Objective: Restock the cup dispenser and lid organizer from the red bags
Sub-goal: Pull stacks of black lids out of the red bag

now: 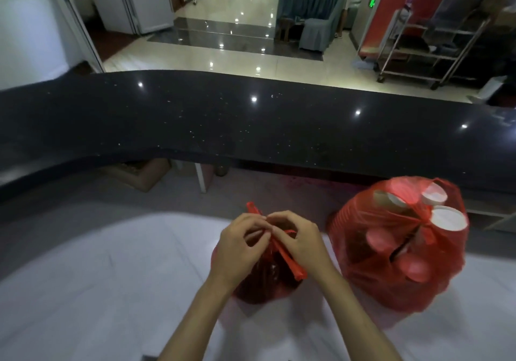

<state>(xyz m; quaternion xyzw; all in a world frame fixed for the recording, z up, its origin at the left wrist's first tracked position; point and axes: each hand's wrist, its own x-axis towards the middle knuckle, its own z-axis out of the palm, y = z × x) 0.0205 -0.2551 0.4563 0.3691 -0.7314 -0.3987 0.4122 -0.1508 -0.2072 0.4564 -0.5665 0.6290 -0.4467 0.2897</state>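
A small red plastic bag (265,279) with dark contents stands on the white tabletop (97,276), its handles tied in a knot on top. My left hand (240,246) and my right hand (298,243) meet over that knot, and the fingers of both pinch the red handle strips. To the right stands a bigger tied red bag (396,249) holding several paper cups, white rims showing through the plastic. No cup dispenser or lid organizer is in view.
A raised black stone counter (251,126) curves across just behind the white tabletop. Beyond it lie a shiny tiled floor, a draped table with chairs (310,11) and a metal trolley (435,50) at the far right.
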